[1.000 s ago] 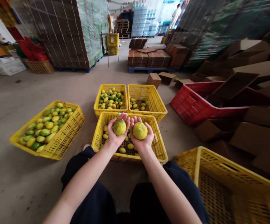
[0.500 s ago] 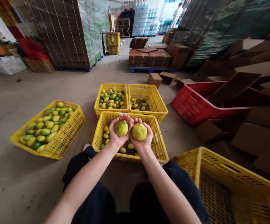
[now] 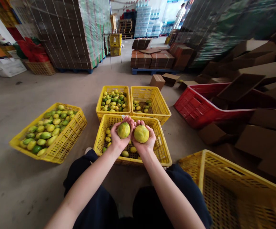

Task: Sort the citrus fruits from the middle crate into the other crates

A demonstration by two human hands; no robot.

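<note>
Side by side, my two hands are cupped palm up above the near yellow crate (image 3: 164, 149). In my left hand (image 3: 115, 139) rests a round yellow-green lemon (image 3: 124, 130), greener on its upper side. My right hand (image 3: 151, 143) cradles a larger, yellower lemon (image 3: 141, 134) with bumpy skin. The fingers curl around both fruits, and the fingertips of the two hands nearly meet. Below them, several loose lemons (image 3: 125, 153) lie in the near crate, partly hidden by my hands and forearms.
Behind stand a fuller yellow crate (image 3: 99, 108) and a sparsely filled one (image 3: 163, 98). A heaped crate (image 3: 82, 124) sits at left. At right are a red crate (image 3: 189, 106), cardboard boxes (image 3: 261, 140) and a large yellow crate (image 3: 203, 168). A person (image 3: 181, 14) stands far back.
Both hands keep hold of their lemons in nearly the same pose. The whole view has shifted very slightly; nothing was taken up or let go.
</note>
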